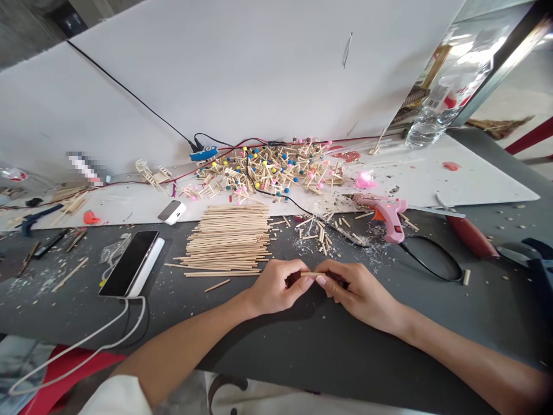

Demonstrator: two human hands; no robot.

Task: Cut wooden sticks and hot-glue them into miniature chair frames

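Note:
Both hands meet over the dark tabletop, pinching a short wooden stick [309, 274] between thumbs and fingers. My left hand [279, 286] is closed on its left end, my right hand [356, 291] on its right end; the fingers cover much of it. Just beyond my left hand lies a neat stack of long thin wooden sticks [228, 236]. One loose stick piece [217, 285] rests in front of that stack. Short cut stick pieces [323, 237] are scattered beyond my hands.
A pink glue gun [391, 216] with a black cord lies to the right, near red-handled pliers [473, 236]. Small stick structures with coloured balls [268, 170] are heaped on the white board. A phone [129, 264] on a white power bank is at left. A water bottle [453, 86] stands at far right.

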